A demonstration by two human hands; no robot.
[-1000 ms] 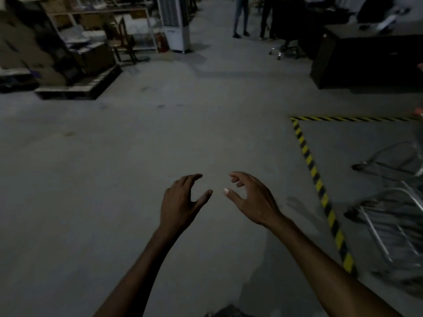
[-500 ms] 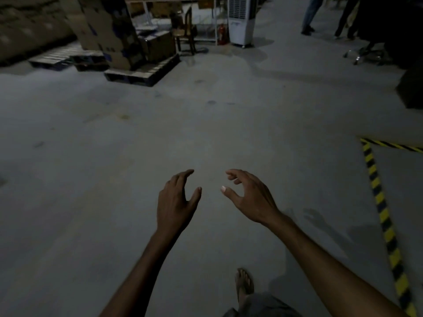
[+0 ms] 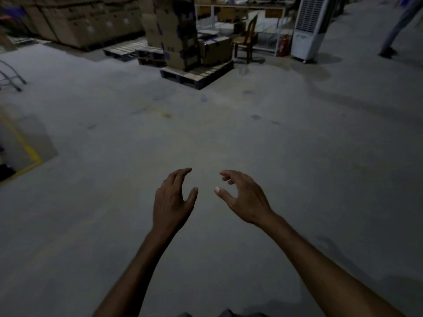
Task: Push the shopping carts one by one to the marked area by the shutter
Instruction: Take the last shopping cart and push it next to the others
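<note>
Grip: our left hand (image 3: 172,200) and right hand (image 3: 246,200) half-curled, wide, holding nothing above grey concrete floor (image 3: 297,145). Item: thin grey metal cart frame (image 3: 10,76), floor's far left edge, well apart. We judge it stiff, light-rolling; take hold at handle bar.

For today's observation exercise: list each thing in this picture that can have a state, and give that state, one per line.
left hand: open, fingers curled, holding nothing
right hand: open, fingers curled, holding nothing
chair: upright, unoccupied
stack of cardboard boxes: standing on a pallet
air cooler: upright; running or not, cannot tell
</note>
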